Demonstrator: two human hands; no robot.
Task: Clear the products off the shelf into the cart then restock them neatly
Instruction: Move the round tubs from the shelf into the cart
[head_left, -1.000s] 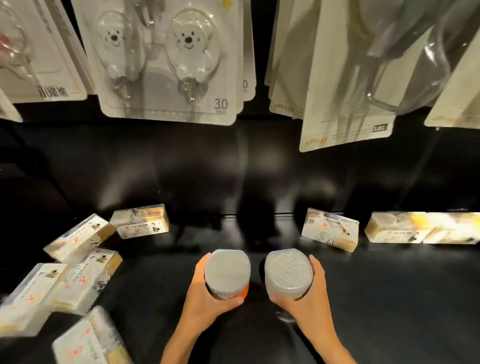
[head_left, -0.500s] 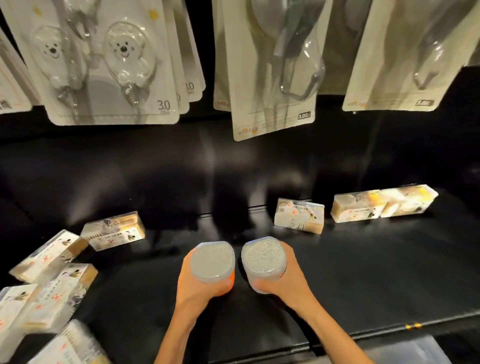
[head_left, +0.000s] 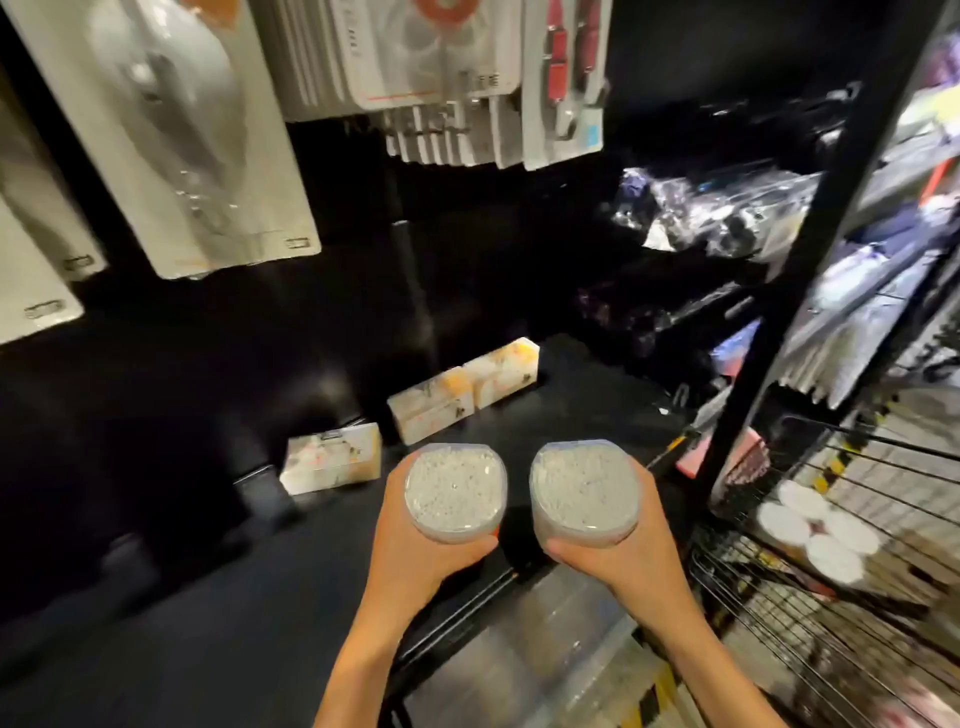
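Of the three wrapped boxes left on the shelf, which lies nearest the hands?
The lone box just beyond the left hand; the other two boxes sit end to end farther back and right.

Carded blister packs (head_left: 176, 140) hang in a row across the upper left, pale cards with clear bubbles — their contents too blurred to name. Just right of them hangs a thick bunch of white packs with an orange ring print (head_left: 415, 52), and beside that a card bearing red pieces (head_left: 566, 78). A black upright post (head_left: 810, 260) slants down the right side. Past it, crinkled plastic-wrapped goods (head_left: 717, 208) lie on dark side racks — blurred. Yellow-and-black striped tape (head_left: 660, 691) marks the floor below.
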